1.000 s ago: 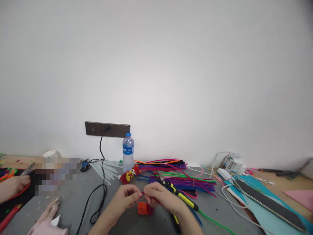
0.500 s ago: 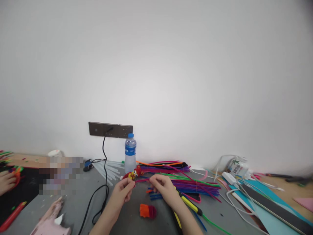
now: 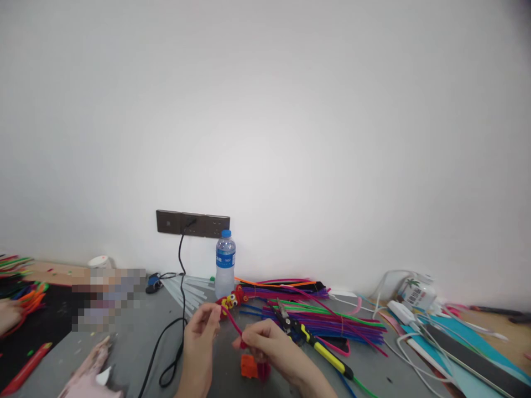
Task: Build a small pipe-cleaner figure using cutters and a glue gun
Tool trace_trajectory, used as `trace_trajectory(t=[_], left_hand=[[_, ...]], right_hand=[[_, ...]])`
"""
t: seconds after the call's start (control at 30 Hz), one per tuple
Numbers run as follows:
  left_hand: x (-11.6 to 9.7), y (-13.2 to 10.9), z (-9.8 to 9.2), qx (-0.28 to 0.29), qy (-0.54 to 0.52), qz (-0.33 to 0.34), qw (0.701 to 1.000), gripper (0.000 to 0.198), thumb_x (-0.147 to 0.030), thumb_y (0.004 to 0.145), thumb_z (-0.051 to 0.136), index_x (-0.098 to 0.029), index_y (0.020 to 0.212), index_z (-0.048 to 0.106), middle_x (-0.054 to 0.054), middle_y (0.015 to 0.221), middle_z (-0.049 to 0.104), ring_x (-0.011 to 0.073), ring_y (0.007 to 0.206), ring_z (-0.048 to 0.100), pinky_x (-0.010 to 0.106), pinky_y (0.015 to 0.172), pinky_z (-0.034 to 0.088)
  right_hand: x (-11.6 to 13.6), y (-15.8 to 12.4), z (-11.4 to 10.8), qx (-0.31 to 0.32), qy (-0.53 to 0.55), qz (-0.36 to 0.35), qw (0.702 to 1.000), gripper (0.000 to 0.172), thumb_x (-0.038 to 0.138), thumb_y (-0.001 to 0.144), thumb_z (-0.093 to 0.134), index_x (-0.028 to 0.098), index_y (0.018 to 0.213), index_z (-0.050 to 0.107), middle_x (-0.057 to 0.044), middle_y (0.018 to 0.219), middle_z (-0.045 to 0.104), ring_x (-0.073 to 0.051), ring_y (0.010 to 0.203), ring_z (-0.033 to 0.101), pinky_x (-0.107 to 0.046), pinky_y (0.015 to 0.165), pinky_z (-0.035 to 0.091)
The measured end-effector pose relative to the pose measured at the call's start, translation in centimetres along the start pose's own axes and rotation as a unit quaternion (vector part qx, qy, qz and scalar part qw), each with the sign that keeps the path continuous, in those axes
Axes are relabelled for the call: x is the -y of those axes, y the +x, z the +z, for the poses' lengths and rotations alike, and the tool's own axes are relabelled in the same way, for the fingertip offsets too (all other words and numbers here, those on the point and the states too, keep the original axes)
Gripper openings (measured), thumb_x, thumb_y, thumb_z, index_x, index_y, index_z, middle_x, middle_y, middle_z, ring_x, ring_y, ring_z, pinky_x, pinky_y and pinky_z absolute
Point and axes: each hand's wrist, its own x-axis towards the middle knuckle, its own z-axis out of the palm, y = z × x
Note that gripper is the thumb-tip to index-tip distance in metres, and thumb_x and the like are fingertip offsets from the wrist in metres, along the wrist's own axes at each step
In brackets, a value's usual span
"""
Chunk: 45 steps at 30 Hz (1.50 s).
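Observation:
A thin magenta pipe cleaner (image 3: 233,320) runs between my two hands. My left hand (image 3: 203,331) pinches its upper end, and my right hand (image 3: 265,340) pinches it lower down, with a short bit showing below the fingers. Just behind my left fingertips lies a small red and yellow figure (image 3: 232,299) with round eyes, partly hidden. Under my right hand sits an orange and dark red fuzzy piece (image 3: 249,366) on the grey table. Pliers with yellow and black handles (image 3: 319,348) lie right of my right hand.
Behind are bundles of coloured pipe cleaners (image 3: 348,326), a water bottle (image 3: 225,265) and pale glue sticks (image 3: 188,293). A black cable (image 3: 155,342) runs down on the left. White cables (image 3: 409,354) lie at right. Another person's hand (image 3: 10,315) holds pipe cleaners at far left.
My right hand has moved down and slightly left, turning the magenta pipe cleaner from near level to a slant. The pliers' jaws now show. The view has shifted slightly.

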Motion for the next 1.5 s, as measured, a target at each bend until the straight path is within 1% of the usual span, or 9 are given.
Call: trace_trajectory(t=[0.13,0.3,0.37,0.5,0.6,0.77,1.1,1.27,1.5], left_hand=[[-0.2,0.1,0.3,0.059,0.037,-0.042,0.997,0.043,-0.057,0.061,0.076,-0.017,0.063,0.061,-0.007,0.055,0.043,0.0086,0.049,0.032,0.019,0.045,0.029],[-0.3,0.0,0.7,0.149,0.119,0.006,0.982,0.041,-0.054,0.066,0.073,-0.017,0.056,0.059,-0.004,0.056,0.047,0.0130,0.057,0.041,0.022,0.055,0.035],[0.0,0.1,0.6,0.161,0.136,0.014,0.978,0.041,-0.053,0.066,0.072,-0.017,0.055,0.058,-0.004,0.055,0.046,0.0131,0.057,0.040,0.022,0.055,0.033],[0.2,0.3,0.5,0.159,0.142,0.008,0.977,0.042,-0.054,0.067,0.071,-0.017,0.054,0.054,-0.005,0.054,0.043,0.0122,0.055,0.037,0.022,0.052,0.031],[-0.1,0.3,0.6,0.159,0.133,-0.011,0.978,0.043,-0.055,0.066,0.072,-0.017,0.055,0.056,-0.005,0.054,0.043,0.0113,0.053,0.035,0.021,0.051,0.029],[-0.5,-0.1,0.7,0.161,0.107,-0.052,0.980,0.041,-0.056,0.066,0.073,-0.016,0.063,0.065,-0.005,0.053,0.045,0.0103,0.050,0.034,0.021,0.049,0.028],[-0.4,-1.6,0.9,0.050,0.050,0.021,0.997,0.040,-0.055,0.064,0.075,-0.017,0.058,0.063,-0.001,0.059,0.055,0.0158,0.062,0.050,0.022,0.059,0.043],[-0.1,-1.2,0.9,0.132,0.013,-0.064,0.989,0.041,-0.054,0.065,0.075,-0.017,0.058,0.059,-0.004,0.053,0.051,0.0111,0.051,0.044,0.021,0.050,0.038],[-0.5,1.2,0.1,0.221,0.123,-0.099,0.962,0.051,-0.064,0.061,0.071,-0.014,0.069,0.069,-0.002,0.055,0.054,0.0098,0.048,0.041,0.020,0.044,0.029]], right_hand=[[-0.2,0.3,-0.3,-0.036,-0.129,-0.081,0.988,0.045,0.057,0.077,0.065,0.014,0.070,0.076,0.003,0.056,0.044,-0.011,0.056,0.037,-0.024,0.053,0.028],[-0.1,0.5,-0.9,-0.150,-0.269,-0.146,0.940,0.029,0.045,0.081,0.065,0.018,0.085,0.076,-0.001,0.069,0.050,-0.016,0.064,0.047,-0.028,0.060,0.036],[-0.1,0.6,-1.0,-0.163,-0.277,-0.183,0.929,0.023,0.037,0.080,0.068,0.020,0.094,0.074,-0.003,0.080,0.054,-0.019,0.075,0.053,-0.029,0.068,0.041],[-0.3,0.8,-0.8,-0.159,-0.298,-0.227,0.914,0.006,0.021,0.080,0.064,0.019,0.079,0.069,-0.003,0.076,0.058,-0.019,0.076,0.054,-0.029,0.070,0.041],[-0.3,0.9,-0.5,-0.160,-0.277,-0.193,0.927,0.012,0.024,0.081,0.061,0.018,0.071,0.062,0.000,0.067,0.055,-0.016,0.066,0.049,-0.027,0.062,0.036],[-0.3,0.9,0.0,-0.094,-0.083,-0.105,0.987,0.040,0.056,0.076,0.064,0.018,0.069,0.053,0.006,0.056,0.039,-0.010,0.052,0.032,-0.023,0.051,0.024],[-1.5,1.6,3.1,-0.033,0.093,-0.082,0.992,0.047,0.061,0.067,0.072,0.019,0.068,0.050,0.008,0.054,0.040,-0.006,0.047,0.031,-0.021,0.049,0.024],[-0.7,1.0,2.2,-0.024,0.076,-0.064,0.995,0.046,0.059,0.067,0.073,0.018,0.068,0.051,0.007,0.056,0.045,-0.006,0.048,0.035,-0.020,0.049,0.025],[0.8,0.0,-1.0,-0.029,-0.026,-0.025,0.999,0.043,0.059,0.074,0.065,0.018,0.069,0.051,0.005,0.053,0.051,-0.008,0.045,0.036,-0.021,0.048,0.025]])
